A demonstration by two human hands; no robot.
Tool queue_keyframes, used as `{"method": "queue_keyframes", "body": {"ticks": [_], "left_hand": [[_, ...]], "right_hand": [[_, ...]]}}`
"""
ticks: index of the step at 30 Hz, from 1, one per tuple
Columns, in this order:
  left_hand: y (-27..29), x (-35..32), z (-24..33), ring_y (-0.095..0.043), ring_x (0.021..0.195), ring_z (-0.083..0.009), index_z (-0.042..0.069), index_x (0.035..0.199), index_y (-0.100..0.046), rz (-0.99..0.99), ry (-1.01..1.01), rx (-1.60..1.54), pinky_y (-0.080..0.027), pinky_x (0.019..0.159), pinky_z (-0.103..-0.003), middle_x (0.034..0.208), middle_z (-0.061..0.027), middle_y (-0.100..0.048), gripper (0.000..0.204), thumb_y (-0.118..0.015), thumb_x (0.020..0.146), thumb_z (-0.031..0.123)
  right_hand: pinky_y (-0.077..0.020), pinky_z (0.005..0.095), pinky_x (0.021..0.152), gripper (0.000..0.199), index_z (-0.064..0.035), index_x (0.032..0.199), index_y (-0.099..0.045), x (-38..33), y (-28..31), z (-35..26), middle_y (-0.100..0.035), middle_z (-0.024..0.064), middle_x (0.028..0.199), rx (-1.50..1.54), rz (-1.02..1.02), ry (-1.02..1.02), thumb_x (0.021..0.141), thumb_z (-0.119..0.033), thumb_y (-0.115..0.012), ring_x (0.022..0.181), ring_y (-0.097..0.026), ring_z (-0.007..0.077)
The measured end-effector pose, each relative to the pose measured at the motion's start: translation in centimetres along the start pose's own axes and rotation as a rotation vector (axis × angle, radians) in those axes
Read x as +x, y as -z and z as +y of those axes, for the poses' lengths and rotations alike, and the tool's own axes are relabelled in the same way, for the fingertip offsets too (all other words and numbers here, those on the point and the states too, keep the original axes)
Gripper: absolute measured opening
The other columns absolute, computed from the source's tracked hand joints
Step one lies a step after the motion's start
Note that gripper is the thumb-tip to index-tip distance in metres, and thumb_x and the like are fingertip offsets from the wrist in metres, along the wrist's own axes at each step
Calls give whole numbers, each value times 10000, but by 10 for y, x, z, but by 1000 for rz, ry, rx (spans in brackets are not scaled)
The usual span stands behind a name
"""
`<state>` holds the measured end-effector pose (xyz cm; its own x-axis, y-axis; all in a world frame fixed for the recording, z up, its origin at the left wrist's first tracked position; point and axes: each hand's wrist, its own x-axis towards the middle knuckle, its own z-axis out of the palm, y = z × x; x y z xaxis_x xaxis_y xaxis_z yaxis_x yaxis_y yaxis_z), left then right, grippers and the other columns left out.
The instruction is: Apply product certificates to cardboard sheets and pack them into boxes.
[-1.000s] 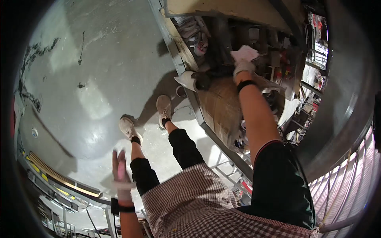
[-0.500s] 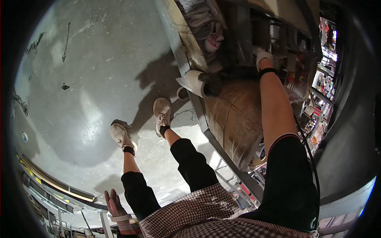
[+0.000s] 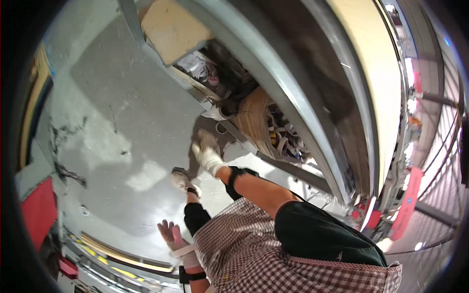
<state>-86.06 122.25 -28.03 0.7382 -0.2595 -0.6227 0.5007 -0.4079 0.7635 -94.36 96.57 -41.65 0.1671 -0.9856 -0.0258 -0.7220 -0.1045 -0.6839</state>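
In the head view, the left hand (image 3: 173, 237) is spread wide. The right hand (image 3: 210, 157) is seen over a shoe (image 3: 209, 138) near the brown box (image 3: 250, 115); its grip cannot be told.

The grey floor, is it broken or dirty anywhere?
Something looks odd: jagged dark marks on the grey floor, above and left of the left hand, stand out against the paler surface. They might be cracks or stains; I can't tell which.

Scuffed grey floor (image 3: 97, 127) patched with pale light (image 3: 147, 177) spreads left of the metal-edged counter (image 3: 266, 49); a red panel (image 3: 39, 212) shows farther left, a ribbed wall (image 3: 436, 188) to the counter's right.
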Motion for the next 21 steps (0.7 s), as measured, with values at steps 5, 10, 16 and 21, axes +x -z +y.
{"method": "queue_keyframes", "body": {"ticks": [5,10,16,21], "left_hand": [[6,-19,59,-418,1199,-267,28,1410,-225,-296,-280,-191,-358,1008,-346,1382,-164,-353,633,-565,890,148],[11,-78,127,-478,1147,-264,61,1375,-324,-261,-274,-149,-372,1011,-382,1321,-155,-439,514,-532,922,189],[20,-140,90,-525,1075,-240,68,1351,-375,-146,-268,-151,-434,931,-324,1285,-143,-477,481,-543,920,199],[-22,-229,61,-570,915,-160,61,1333,-402,-87,-247,-100,-495,785,-267,1217,-134,-535,447,-536,923,179]], "right_hand": [[-457,387,857,409,-22,1199,-485,-65,193,-110,-589,173,1031,263,-476,146,841,-194,-582,963,-574,325],[-495,348,662,312,4,1123,-522,-78,323,-133,-618,126,827,364,-278,222,846,-125,-587,740,-609,280],[-478,362,641,231,-44,1041,-579,-99,395,-80,-601,113,776,239,-157,276,838,-152,-599,711,-587,264],[-471,392,698,216,-59,996,-598,-129,450,-34,-606,121,816,222,-272,424,835,-203,-604,788,-583,302]]}}
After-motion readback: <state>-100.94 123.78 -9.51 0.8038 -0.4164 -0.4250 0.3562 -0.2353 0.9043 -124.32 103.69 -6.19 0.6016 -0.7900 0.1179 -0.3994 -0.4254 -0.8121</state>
